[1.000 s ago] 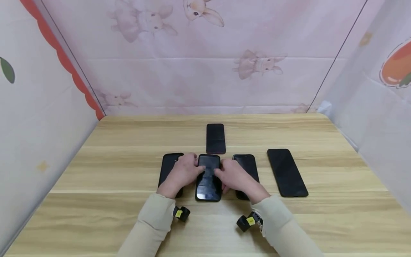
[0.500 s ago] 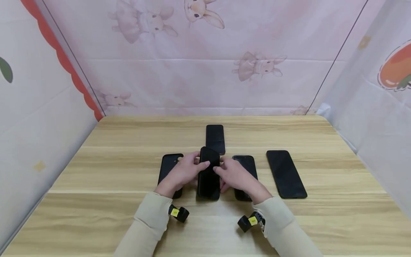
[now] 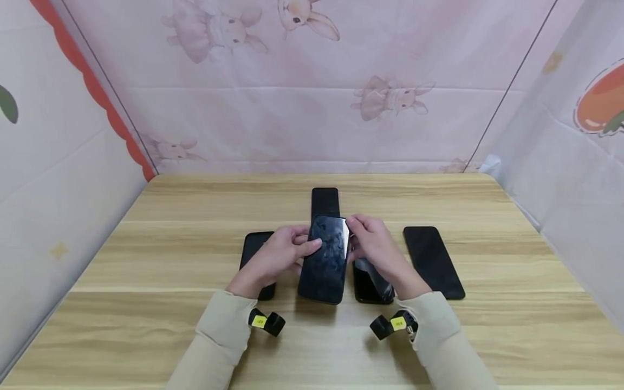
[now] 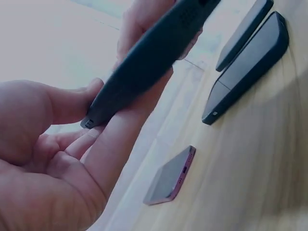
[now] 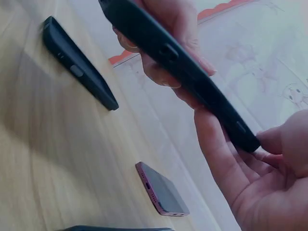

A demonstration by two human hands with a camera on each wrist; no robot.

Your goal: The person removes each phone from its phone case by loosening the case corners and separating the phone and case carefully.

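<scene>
Raised off the table, a smartphone in a black case (image 3: pixel 324 260) tilts with its glossy, smudged screen towards me. My left hand (image 3: pixel 279 250) grips its left edge, thumb over the screen and fingers behind. At its upper right corner, my right hand (image 3: pixel 379 246) pinches the phone between thumb and fingers. Both wrist views show the cased phone's dark edge (image 4: pixel 144 62) between the two hands. Left of it lies a black phone case (image 3: pixel 253 249), partly hidden by my left hand. A phone with a reddish frame (image 5: pixel 163 190) lies behind, partly covered in the head view.
To the right, a dark phone (image 3: pixel 372 284) lies partly under my right forearm. Farther right lies a larger black phone (image 3: pixel 434 262). All rest on a wood-grain table (image 3: pixel 146 336). A pink printed cloth (image 3: pixel 292 124) hangs behind the table.
The cased phone has come up off the table and now leans to the right at its top. My right hand has moved from its right side to the upper right corner.
</scene>
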